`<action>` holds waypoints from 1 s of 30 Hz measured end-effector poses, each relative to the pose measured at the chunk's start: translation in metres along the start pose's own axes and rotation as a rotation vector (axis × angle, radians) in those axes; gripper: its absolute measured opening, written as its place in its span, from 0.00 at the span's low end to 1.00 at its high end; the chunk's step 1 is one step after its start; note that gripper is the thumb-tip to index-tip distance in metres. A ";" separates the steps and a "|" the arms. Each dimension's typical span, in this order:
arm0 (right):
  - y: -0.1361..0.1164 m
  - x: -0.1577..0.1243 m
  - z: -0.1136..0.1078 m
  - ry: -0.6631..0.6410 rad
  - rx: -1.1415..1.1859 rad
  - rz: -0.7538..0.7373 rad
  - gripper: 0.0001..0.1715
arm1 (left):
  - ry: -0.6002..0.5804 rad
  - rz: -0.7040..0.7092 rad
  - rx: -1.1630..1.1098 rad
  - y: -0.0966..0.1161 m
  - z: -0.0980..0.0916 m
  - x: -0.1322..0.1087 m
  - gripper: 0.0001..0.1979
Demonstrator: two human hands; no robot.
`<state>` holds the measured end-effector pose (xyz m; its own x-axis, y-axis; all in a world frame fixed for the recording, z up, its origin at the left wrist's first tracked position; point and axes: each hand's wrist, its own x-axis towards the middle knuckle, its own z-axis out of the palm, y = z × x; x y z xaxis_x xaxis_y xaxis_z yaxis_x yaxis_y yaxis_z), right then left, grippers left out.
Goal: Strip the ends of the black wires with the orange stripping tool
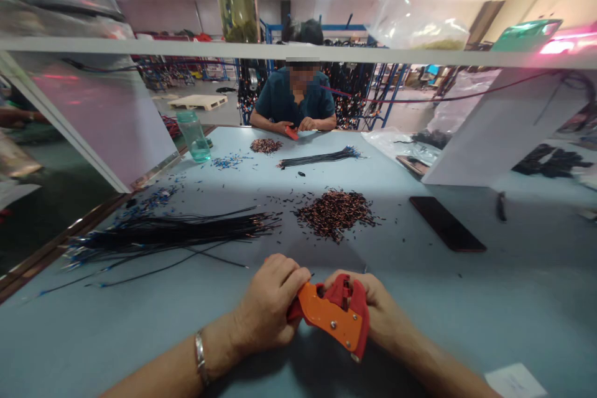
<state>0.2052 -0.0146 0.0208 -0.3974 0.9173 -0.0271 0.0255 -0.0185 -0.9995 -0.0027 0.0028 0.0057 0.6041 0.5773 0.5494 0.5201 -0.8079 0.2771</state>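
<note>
My left hand is wrapped round the handles of an orange and red wire stripper. The tool's head points right, above the near part of the table. My right hand is curled behind the red jaws, its fingertips mostly hidden by the tool. Whatever it pinches there cannot be made out. Beyond my hands is a heap of small black and copper-coloured pieces. On the left lies a bundle of black wires, with blue ends toward the left and copper-coloured ends toward the right.
Blue bits lie scattered behind the wires. A dark phone rests on the right. Across the table sits a co-worker holding a red tool, near a smaller wire bundle and a green bottle. A shelf spans overhead.
</note>
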 end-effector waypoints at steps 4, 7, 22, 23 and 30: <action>0.001 0.000 0.000 -0.003 0.001 0.004 0.07 | -0.017 -0.006 -0.014 0.000 0.001 0.000 0.16; 0.001 0.000 0.000 -0.006 0.003 0.005 0.10 | -0.008 0.005 0.004 0.000 0.001 0.000 0.15; 0.004 0.003 0.005 0.007 0.047 -0.004 0.19 | 0.025 0.027 0.066 0.001 0.002 0.001 0.15; 0.005 0.003 0.004 0.006 0.046 -0.005 0.19 | 0.021 0.024 0.066 0.001 0.002 0.001 0.16; 0.003 0.004 0.004 -0.007 0.047 0.013 0.19 | 0.003 -0.008 0.040 -0.001 0.003 0.000 0.15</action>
<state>0.2000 -0.0128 0.0178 -0.4035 0.9141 -0.0399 -0.0122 -0.0490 -0.9987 -0.0013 0.0044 0.0028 0.5980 0.5829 0.5501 0.5482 -0.7982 0.2498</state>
